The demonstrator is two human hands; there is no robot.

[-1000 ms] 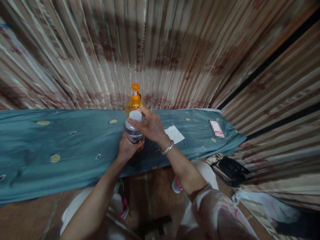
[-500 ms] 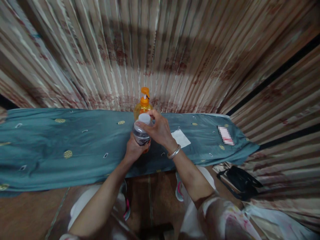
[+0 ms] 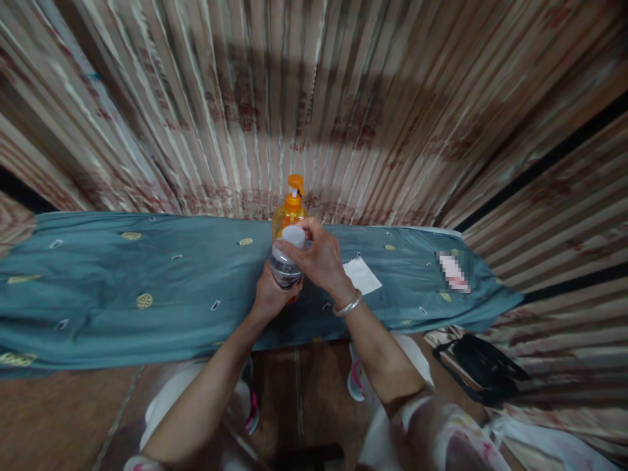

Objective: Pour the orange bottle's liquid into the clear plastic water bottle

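Note:
A clear bottle with a white cap is held up over the cloth-covered table, close to my body side of an orange pump bottle. My left hand wraps around the lower part of the clear bottle, its fingers closed. At the top, my right hand grips the white cap between thumb and fingers. The cap still sits on the bottle's neck. The pump bottle stands just behind, its lower part hidden by the clear bottle and my hands.
A teal patterned cloth covers the long narrow table. White paper lies right of my hands, with a pixelated pink-and-white item farther right. Pleated curtains hang behind. On the floor at right is a black bag.
The whole view has shifted a little, so everything appears slightly farther right. Both hands keep their grip on the bottle and cap, with the bottle tilted slightly differently.

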